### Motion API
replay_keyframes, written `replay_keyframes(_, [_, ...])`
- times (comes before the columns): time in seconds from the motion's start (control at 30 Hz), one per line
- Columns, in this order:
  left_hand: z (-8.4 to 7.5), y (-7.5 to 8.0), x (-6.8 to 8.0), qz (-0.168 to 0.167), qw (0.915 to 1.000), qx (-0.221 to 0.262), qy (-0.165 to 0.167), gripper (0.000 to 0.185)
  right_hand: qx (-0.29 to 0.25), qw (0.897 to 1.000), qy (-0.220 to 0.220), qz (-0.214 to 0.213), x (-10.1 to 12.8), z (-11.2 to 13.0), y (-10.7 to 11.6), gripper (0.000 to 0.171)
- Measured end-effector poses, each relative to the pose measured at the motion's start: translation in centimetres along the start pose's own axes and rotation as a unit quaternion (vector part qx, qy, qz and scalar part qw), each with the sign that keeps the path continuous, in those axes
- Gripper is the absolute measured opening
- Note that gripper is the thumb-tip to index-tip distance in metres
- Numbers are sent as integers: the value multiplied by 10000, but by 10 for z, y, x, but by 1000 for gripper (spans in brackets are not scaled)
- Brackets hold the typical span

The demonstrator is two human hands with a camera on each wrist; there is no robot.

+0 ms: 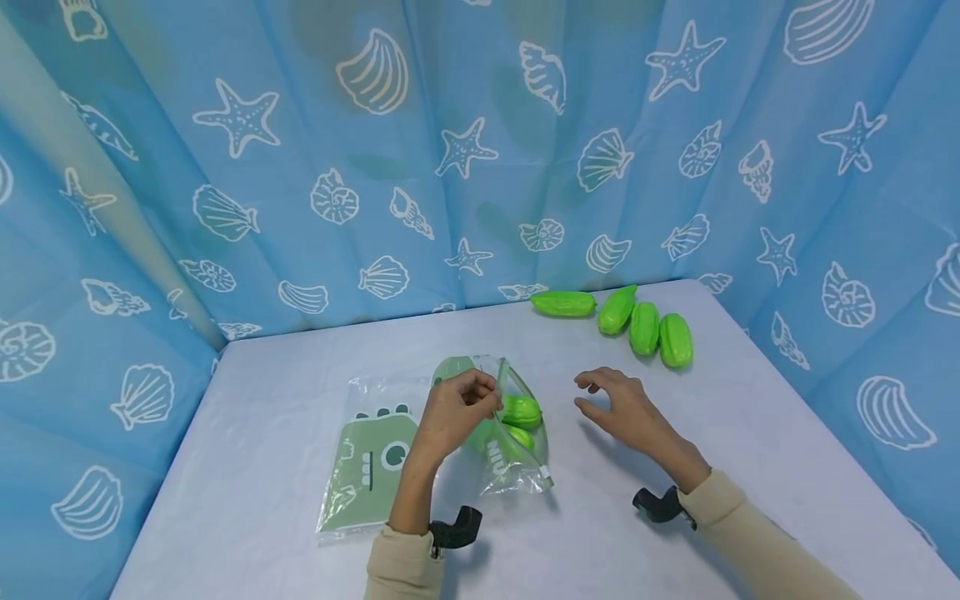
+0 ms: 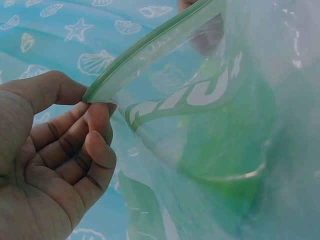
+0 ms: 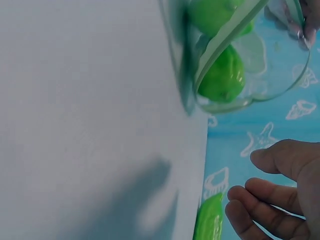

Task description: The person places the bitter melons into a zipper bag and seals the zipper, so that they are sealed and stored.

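The table (image 1: 675,467) carries a flat spare bag (image 1: 367,467) at the left and four loose gourds (image 1: 645,327) near the far edge. The open bag (image 1: 517,433) stands at the centre, its mouth lifted because the left hand (image 1: 457,412) pinches the zip rim (thumb against fingertips). Two gourds (image 1: 520,412) sit inside. The right hand (image 1: 626,408) hovers beside it, fingers loose, holding nothing.
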State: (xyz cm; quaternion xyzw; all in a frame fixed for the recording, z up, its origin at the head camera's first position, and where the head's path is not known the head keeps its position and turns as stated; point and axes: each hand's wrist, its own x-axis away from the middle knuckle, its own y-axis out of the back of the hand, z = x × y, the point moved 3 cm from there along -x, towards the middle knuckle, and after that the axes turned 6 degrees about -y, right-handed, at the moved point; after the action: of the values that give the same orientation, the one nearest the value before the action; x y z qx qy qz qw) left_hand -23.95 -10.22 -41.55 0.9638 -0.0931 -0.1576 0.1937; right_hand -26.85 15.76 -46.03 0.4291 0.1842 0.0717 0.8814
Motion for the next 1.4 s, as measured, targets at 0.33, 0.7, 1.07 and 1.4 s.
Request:
replay_keyframes(0.33, [-20, 2, 6, 71, 9999, 72, 60, 11, 644, 9968, -298, -367, 2, -29, 18, 31])
replay_keyframes(0.7, [-43, 9, 7, 158, 9998, 10, 108, 13, 943, 9867, -1048, -806, -3, -64, 42, 39])
replay_keyframes(1.07, [-35, 4, 8, 233, 9996, 46, 129, 14, 1362, 9672, -1844, -1096, -2, -102, 56, 60])
replay_keyframes(1.4, [2, -4, 1, 92, 9998, 50, 145, 12, 1310, 9618, -1940, -1421, -8, -120, 68, 68])
